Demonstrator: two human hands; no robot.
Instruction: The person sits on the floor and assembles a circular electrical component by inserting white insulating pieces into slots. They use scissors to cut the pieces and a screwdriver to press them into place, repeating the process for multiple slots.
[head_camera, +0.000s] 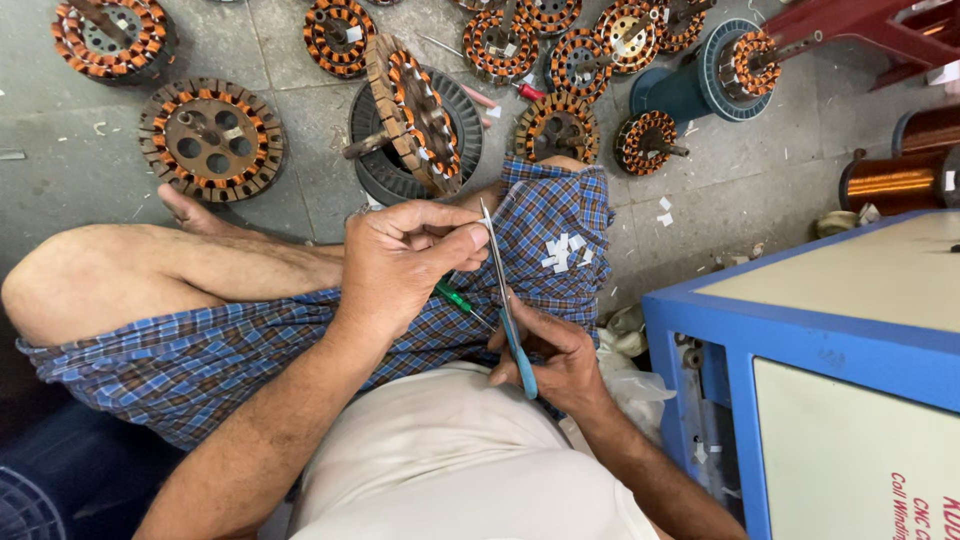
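A person sitting on a grey concrete floor (90, 170) is working over a lap covered by a blue checked cloth (210, 350); the left hand (400, 265) is curling closed, its fingertips pinching a small white slip of paper (484, 222) just above the knee; the right hand (555, 360) is gripping a pair of scissors (508, 310) by their blue handles, the long blades pointing up and meeting the slip at the left fingertips; a green-handled screwdriver (455, 298) is lying on the cloth between the two hands, partly hidden under the left one; a scatter of small white paper pieces (565, 250) is resting on the cloth over the right knee, near the blade tips; just beyond the knees a motor stator wound with copper wire (415, 115) is standing tilted on its shaft against a dark ribbed housing (465, 125); more wound stators (212, 140) are lying flat across the floor, some near a blue spool (690, 85); copper wire reels (895, 180) are sitting at the far right, beside a blue and cream machine cabinet (830, 370) that is filling the lower right corner; a bare foot (190, 212) is showing beside the bent leg.
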